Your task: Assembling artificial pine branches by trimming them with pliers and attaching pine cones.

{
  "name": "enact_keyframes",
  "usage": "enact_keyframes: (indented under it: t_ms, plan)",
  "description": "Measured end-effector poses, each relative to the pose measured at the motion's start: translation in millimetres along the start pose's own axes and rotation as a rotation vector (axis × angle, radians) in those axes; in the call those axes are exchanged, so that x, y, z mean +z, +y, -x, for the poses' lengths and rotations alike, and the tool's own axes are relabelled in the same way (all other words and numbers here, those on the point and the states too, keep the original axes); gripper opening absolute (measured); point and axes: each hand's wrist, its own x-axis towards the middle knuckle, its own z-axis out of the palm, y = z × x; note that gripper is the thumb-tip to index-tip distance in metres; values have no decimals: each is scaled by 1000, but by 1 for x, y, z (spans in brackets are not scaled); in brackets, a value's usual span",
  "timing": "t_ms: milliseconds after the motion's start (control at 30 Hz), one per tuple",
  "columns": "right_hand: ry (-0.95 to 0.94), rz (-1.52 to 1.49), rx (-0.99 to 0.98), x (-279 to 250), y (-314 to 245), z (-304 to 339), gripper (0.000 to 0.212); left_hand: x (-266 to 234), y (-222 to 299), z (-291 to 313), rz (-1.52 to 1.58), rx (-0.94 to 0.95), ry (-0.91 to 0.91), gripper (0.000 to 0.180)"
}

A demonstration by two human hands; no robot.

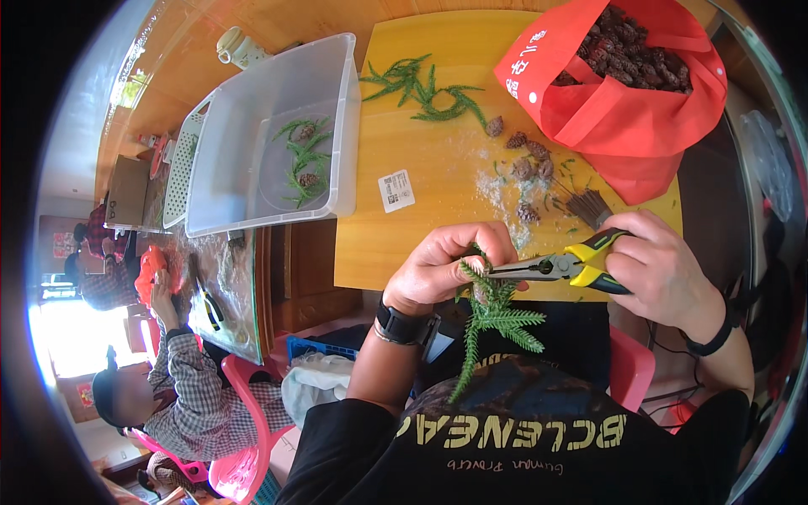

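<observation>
My left hand (450, 263) pinches a green artificial pine sprig (497, 318) at its upper end, close to my chest. Its needled branches hang down below my fingers. Something brownish shows among the needles there, partly hidden. My right hand (661, 269) is closed round long-nose pliers (589, 263) with yellow and black handles. The jaws point left and reach the sprig right beside my left fingertips; what they grip, if anything, is hidden. Beyond my hands, several loose pine cones (528, 168) and a bundle of thin brown stems (587, 204) lie on the yellow board (421, 252).
A red bag (619, 118) full of pine cones stands at the far right. More green sprigs (421, 88) lie on the board's far side. A clear plastic bin (341, 126) at left holds sprigs with cones. Another person (202, 379) sits at the left, near other pliers (209, 307).
</observation>
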Motion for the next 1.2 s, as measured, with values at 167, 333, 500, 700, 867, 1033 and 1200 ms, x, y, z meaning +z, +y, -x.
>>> enact_keyframes:
  t_ms: [167, 333, 500, 700, 867, 1033, 1200]
  plan:
    - [34, -131, 33, -3, 2, 1, 23, 0, 0, -1, -28, 8, 27, 26]
    - [11, -201, 77, -7, 2, 8, 22, -1, 1, -3, -84, 57, 41, 23]
    - [-24, -545, 359, -2, 14, 22, 21, 6, 15, -6, -338, -91, 249, 13]
    - [-176, -872, 761, 15, 22, 27, 17, 20, 28, -7, -632, -139, 393, 16]
    - [-216, -775, 773, 24, 18, 19, 15, 27, 30, -7, -643, -159, 448, 16]
    - [-82, -881, 815, 19, 10, 19, 15, 29, 31, -7, -666, -143, 471, 16]
    - [-35, -642, 685, 10, 2, 22, 17, 27, 34, -6, -629, -154, 495, 16]
